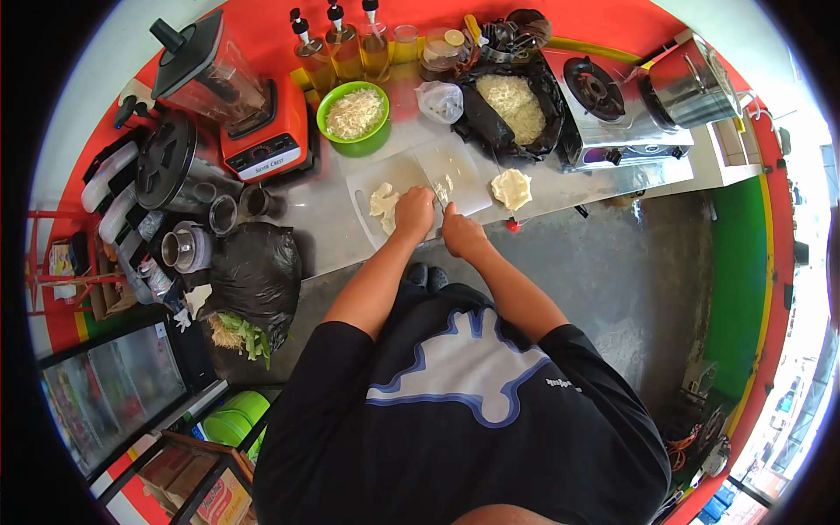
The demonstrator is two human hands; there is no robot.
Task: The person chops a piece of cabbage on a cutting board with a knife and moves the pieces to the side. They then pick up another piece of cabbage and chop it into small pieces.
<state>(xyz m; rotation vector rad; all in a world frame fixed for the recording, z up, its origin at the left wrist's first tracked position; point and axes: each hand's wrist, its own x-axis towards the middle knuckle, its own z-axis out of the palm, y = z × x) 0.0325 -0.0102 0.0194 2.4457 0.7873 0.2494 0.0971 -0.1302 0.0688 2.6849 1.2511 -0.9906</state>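
Note:
My right hand (464, 234) is closed round a knife (443, 199), whose blade points away from me over the white cutting board (472, 197). Just left of it, my left hand (414, 213) presses down on the board with curled fingers; what lies under them is mostly hidden. Pale, soft-looking flat sheets (382, 201) lie at the left side of that hand, touching it. Thin pale shreds (446, 182) are scattered beyond the knife. A round pale sheet (511, 189) rests on the steel counter, right of the board.
Behind the board stand a green bowl of pale shreds (354, 115) and a black bag of shreds (512, 105). A red blender (267, 131) is at left, a stove (626, 131) at right. Pump bottles (344, 54) line the wall. A black bag (254, 276) hangs near the left edge.

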